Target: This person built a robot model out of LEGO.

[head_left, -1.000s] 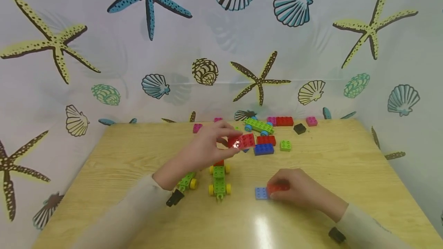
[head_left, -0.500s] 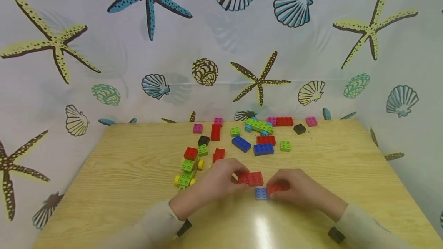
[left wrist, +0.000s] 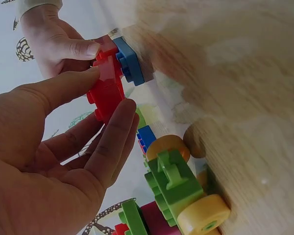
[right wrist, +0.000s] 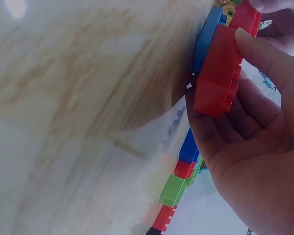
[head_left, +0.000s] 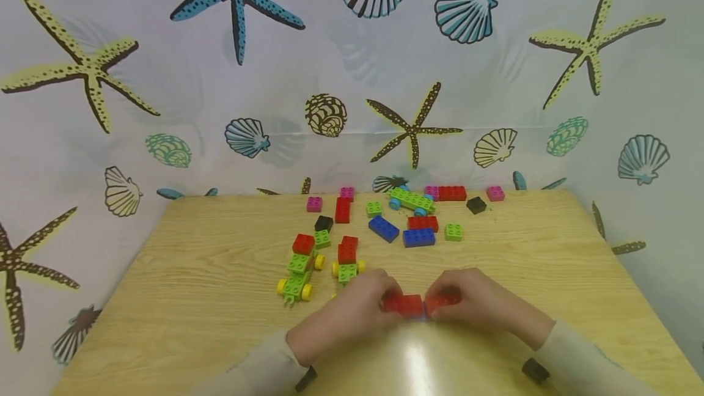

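Near the front middle of the table, my left hand [head_left: 360, 305] pinches a red building brick [head_left: 410, 305] by its left part, between thumb and fingers. Facing it, my right hand [head_left: 475, 299] grips a second red brick [right wrist: 216, 73] with the thumb on one side and the fingers on the other. Under the red bricks is a blue brick [right wrist: 207, 39], mostly covered in the head view. In the left wrist view, the left-hand brick sits over the blue brick's studs at a slight tilt, its end close to the other red brick.
Left of my hands stand two green toy cars with yellow wheels, one [head_left: 297, 280] with a red brick on top, the other [head_left: 348, 271] partly hidden by my left hand. Behind lie loose red, blue, green, pink and black bricks, and a green car base with blue wheels [head_left: 411, 200].
My left hand has brought its red brick from the back of the table forward and down onto the blue brick, beside the right-hand brick. My right hand has stayed in place.
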`<state>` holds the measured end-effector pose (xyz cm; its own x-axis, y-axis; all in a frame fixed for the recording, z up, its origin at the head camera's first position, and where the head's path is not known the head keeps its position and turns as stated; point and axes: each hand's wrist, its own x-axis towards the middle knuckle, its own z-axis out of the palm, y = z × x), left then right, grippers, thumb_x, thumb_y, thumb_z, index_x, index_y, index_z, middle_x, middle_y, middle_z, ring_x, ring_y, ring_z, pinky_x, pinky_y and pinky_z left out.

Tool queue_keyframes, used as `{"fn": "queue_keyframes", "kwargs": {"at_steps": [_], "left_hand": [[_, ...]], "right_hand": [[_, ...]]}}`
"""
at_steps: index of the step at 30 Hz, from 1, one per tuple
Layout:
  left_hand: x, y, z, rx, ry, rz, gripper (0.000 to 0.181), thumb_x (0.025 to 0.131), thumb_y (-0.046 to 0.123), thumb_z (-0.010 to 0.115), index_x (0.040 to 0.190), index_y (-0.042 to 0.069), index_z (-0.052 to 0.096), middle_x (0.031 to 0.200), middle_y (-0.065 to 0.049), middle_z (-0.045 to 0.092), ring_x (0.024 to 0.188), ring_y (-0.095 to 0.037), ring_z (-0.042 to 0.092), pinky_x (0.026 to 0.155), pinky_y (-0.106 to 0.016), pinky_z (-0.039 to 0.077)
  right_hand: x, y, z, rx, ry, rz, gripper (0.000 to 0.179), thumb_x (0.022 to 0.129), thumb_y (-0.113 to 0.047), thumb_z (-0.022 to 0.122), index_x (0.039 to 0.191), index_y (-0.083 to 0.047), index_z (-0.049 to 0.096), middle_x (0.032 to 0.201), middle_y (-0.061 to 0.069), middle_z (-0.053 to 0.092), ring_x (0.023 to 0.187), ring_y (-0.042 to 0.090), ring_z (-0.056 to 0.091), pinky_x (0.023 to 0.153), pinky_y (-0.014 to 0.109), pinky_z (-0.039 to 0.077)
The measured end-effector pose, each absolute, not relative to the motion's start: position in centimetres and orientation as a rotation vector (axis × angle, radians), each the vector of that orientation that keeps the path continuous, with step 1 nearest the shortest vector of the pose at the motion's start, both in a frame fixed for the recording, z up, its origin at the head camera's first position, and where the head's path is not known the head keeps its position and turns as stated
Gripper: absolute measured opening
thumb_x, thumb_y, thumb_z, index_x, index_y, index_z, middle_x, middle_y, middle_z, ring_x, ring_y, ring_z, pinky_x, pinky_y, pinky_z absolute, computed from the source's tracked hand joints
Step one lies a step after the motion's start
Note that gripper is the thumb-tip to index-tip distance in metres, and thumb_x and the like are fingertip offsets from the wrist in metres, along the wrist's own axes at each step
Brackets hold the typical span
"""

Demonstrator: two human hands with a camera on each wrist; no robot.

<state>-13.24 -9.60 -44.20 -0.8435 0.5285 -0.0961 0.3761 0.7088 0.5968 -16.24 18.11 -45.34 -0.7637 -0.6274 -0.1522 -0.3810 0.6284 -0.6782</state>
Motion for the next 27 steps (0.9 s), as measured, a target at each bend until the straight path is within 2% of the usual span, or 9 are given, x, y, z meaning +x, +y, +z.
{"fn": "queue_keyframes", "kwargs": {"at_steps": [11, 19, 27], "left_hand": [[-13.33, -8.86, -44.87, 0.716, 2.640, 0.813, 0.025, 0.096, 0.020, 0.088, 0.118, 0.010, 0.083, 0.101, 0.003, 0.075, 0.086, -0.006, 0.060, 0.082, -0.022, 0.053], [-13.18, -8.74, -44.76, 0.719, 2.630, 0.766, 0.028, 0.098, 0.022, 0.087, 0.125, 0.014, 0.084, 0.102, 0.006, 0.075, 0.087, -0.006, 0.060, 0.084, -0.022, 0.053], [-13.02, -8.67, -44.87, 0.816, 2.692, 0.728, 0.025, 0.098, 0.020, 0.086, 0.122, 0.013, 0.084, 0.099, 0.004, 0.075, 0.084, -0.003, 0.058, 0.079, -0.019, 0.051]], "right_hand": [[-16.21, 17.85, -45.40, -0.757, 2.458, -0.914, 0.016, 0.100, -0.033, 0.086, 0.114, -0.029, 0.083, 0.105, -0.014, 0.077, 0.097, 0.012, 0.063, 0.088, 0.027, 0.052], [-16.39, 17.88, -45.34, -0.753, 2.445, -0.897, 0.015, 0.100, -0.033, 0.086, 0.115, -0.030, 0.083, 0.107, -0.014, 0.078, 0.099, 0.014, 0.065, 0.090, 0.029, 0.055], [-16.25, 17.32, -44.79, -0.846, 2.479, -0.847, 0.028, 0.098, -0.032, 0.088, 0.124, -0.023, 0.083, 0.116, -0.010, 0.081, 0.102, 0.009, 0.068, 0.094, 0.030, 0.059]]}}
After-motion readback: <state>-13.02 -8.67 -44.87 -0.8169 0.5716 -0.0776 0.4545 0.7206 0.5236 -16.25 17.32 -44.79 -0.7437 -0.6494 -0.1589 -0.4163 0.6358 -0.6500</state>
